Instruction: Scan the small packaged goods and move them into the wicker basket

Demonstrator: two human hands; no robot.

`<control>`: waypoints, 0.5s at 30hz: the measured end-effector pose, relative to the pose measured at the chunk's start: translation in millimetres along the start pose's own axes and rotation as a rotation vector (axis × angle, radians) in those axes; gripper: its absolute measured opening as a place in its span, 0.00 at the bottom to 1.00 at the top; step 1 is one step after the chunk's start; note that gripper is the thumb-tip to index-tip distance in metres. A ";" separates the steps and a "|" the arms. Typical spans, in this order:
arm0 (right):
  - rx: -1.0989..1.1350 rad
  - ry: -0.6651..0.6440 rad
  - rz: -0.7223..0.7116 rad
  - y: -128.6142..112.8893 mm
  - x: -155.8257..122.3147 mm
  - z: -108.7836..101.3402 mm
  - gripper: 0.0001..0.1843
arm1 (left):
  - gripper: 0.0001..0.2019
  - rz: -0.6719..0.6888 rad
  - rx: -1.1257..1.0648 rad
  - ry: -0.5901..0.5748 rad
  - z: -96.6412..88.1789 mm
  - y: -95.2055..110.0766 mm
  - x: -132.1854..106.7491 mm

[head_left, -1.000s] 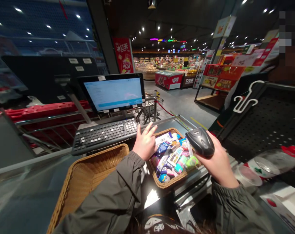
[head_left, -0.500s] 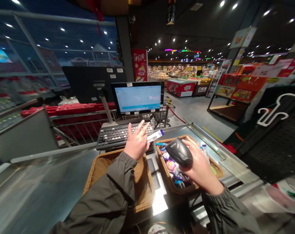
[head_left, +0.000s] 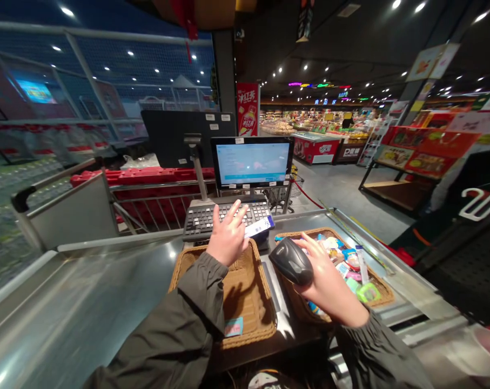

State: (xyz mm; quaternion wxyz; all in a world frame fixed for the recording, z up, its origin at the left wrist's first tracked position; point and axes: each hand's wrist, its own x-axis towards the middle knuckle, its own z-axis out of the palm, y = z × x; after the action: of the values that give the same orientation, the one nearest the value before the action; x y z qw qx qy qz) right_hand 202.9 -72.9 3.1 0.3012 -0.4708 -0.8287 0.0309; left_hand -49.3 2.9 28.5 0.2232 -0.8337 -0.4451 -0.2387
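My right hand (head_left: 328, 281) grips a black handheld barcode scanner (head_left: 291, 261) just above a wicker basket (head_left: 384, 294) heaped with several small bright packaged goods (head_left: 352, 265). My left hand (head_left: 228, 235) is raised over the keyboard's front edge, fingers spread, and pinches a small white and blue packet (head_left: 259, 227) at its thumb side. Below that hand sits a second wicker basket (head_left: 253, 286), with one small blue packet (head_left: 233, 327) lying on its floor. My dark green sleeves cover the near part of that basket.
A black keyboard (head_left: 224, 219) and a lit monitor (head_left: 252, 162) stand just beyond the baskets on a steel checkout counter (head_left: 107, 281). Red barriers and railings lie to the left. Shop aisles, a red freezer and display shelves stand farther off.
My view has turned left. Both hands stay close to where they were, the scanner a little lower, and the white packet stays with my left hand. A small blue packet now shows in the left basket.
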 end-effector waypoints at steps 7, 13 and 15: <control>-0.009 -0.030 -0.005 -9.0 4.8 7.7 0.33 | 0.05 -0.021 0.007 -0.008 -4.6 -10.6 -11.5; -0.004 -0.058 -0.029 -13.7 7.1 13.4 0.29 | 0.05 -0.037 0.025 -0.013 -7.9 -17.9 -19.2; -0.006 -0.054 -0.035 -13.2 7.8 14.7 0.29 | 0.05 -0.032 0.032 -0.033 -8.7 -20.6 -22.4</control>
State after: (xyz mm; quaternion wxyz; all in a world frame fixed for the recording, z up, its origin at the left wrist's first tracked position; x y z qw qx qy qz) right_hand 182.2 -70.6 -0.9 0.2780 -0.4559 -0.8447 0.0358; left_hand -79.4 -6.1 25.3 0.2254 -0.8266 -0.4658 -0.2213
